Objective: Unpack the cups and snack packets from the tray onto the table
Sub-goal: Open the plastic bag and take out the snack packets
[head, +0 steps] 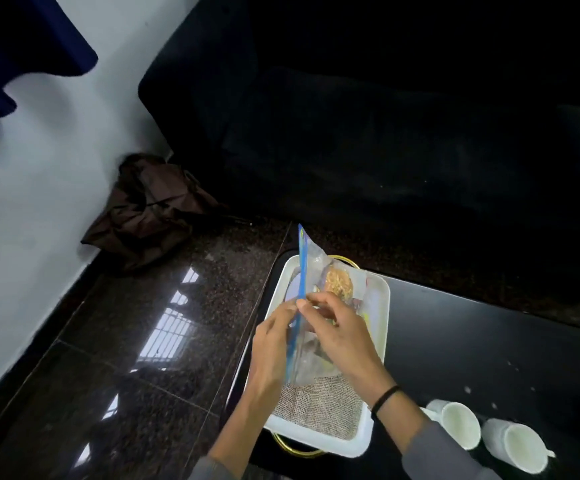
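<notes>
Snack packet [311, 271]: clear plastic with a blue edge strip, held upright above the tray at lower centre of the frame; a round golden-brown snack shows through the upper part.
Left hand [274, 344]: fingers closed on the blue edge of the packet, pinching it from the left.
Right hand [337, 327]: fingertips closed on the same edge from the right, touching the left fingertips; a black band circles the wrist.
Tray [380, 306]: white, rectangular, with gold handles at the far and near ends; lined with a woven mat [319, 407]. Further packets appear to lie under the hands, but they are too blurred to identify.
Cups [486, 434]: two white mugs lying on their sides on the table, lower right of the frame, just beside the tray and side by side.
Table [472, 341]: black, glossy, carrying the tray and the cups.
Floor [163, 323]: dark polished stone, left of the table.
Bag [146, 209]: brown, crumpled, against the white wall at centre left.
Sofa [368, 116]: black, filling the upper right.
</notes>
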The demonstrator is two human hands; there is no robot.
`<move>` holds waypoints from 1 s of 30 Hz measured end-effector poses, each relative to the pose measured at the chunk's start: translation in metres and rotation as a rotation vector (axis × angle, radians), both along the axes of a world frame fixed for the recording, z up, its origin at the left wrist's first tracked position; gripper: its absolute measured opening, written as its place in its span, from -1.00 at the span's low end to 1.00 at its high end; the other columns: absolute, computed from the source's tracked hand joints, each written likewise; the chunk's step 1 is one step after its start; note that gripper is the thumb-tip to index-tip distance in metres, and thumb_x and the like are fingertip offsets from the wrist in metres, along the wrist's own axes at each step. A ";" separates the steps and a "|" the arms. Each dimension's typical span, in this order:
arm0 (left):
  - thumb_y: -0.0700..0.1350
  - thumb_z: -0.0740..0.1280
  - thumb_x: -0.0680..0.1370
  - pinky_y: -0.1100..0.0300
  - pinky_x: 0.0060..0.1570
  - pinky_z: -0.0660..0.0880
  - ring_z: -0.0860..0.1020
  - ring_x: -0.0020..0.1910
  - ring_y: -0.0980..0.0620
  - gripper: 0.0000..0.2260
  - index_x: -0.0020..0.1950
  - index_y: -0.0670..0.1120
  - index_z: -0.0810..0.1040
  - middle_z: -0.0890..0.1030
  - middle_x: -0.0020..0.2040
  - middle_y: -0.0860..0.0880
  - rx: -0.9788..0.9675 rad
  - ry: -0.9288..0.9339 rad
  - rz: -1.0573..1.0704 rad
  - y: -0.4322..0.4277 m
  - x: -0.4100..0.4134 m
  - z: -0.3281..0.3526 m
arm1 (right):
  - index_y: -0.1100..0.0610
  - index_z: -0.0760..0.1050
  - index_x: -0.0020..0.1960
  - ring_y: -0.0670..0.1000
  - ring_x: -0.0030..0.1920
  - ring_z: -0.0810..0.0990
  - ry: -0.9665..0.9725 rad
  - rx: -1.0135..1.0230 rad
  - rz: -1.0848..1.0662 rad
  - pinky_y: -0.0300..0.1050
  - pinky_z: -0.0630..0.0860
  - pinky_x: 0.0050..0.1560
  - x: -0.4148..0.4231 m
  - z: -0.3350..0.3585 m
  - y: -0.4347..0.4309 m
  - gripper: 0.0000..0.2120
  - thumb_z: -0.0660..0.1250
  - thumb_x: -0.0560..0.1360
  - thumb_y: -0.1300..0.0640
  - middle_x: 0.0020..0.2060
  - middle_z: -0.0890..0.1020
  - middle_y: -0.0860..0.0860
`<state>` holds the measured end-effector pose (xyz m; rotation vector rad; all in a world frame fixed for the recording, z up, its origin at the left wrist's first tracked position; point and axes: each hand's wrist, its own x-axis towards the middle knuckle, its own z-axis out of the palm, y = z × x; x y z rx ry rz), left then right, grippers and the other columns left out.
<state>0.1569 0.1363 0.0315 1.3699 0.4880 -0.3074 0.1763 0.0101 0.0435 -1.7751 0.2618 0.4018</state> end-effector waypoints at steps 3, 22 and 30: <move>0.03 0.19 0.67 0.10 -0.21 0.66 0.74 -0.07 -0.04 -0.71 0.09 0.09 0.72 0.75 0.04 -0.03 -0.085 0.070 0.052 -0.014 -0.004 0.015 | -0.06 0.61 0.22 -0.18 0.12 0.65 0.018 0.019 -0.049 -0.23 0.64 0.04 -0.009 0.013 -0.015 -0.78 0.39 0.59 -0.04 0.07 0.68 -0.16; 0.06 0.34 0.62 0.13 -0.25 0.64 0.74 -0.11 -0.06 -0.77 0.04 -0.02 0.74 0.76 -0.05 -0.12 -0.087 0.102 -0.054 -0.054 -0.004 0.039 | -0.06 0.67 0.09 -0.34 0.05 0.61 0.029 -0.162 0.014 -0.42 0.51 -0.01 -0.029 0.051 -0.067 -0.70 0.53 0.43 -0.17 0.00 0.71 -0.22; -0.14 0.26 0.68 0.05 -0.29 0.68 0.73 -0.09 -0.09 -0.78 0.02 -0.24 0.64 0.72 -0.01 -0.22 0.015 0.095 -0.093 -0.050 -0.005 0.042 | 0.01 0.47 -0.19 -0.23 -0.30 0.56 -0.058 -0.462 0.024 -0.55 0.37 -0.39 -0.028 0.051 -0.064 -0.82 0.40 0.55 0.08 -0.26 0.62 -0.08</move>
